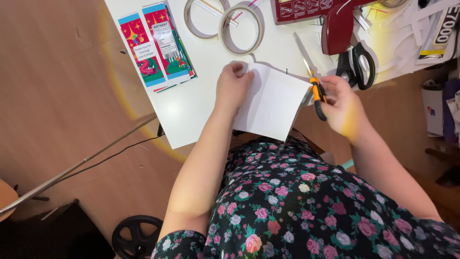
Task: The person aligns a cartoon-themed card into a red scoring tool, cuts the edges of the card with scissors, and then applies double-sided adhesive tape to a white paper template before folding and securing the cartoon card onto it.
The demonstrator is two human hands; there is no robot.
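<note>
A white table [191, 115] carries the items. Directly on it lie a stack of colourful printed wrappers [158, 45] near the left edge, two rolls of clear tape [225, 21] side by side, black-handled scissors [357, 62], a dark red tape dispenser [335, 24] and white paper strips [412, 24] at the far right.

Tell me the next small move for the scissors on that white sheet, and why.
Probably close the blades: the right hand holds the orange-handled scissors at the right edge of the white sheet, while the left hand pinches its top left corner, keeping it steady.
</note>
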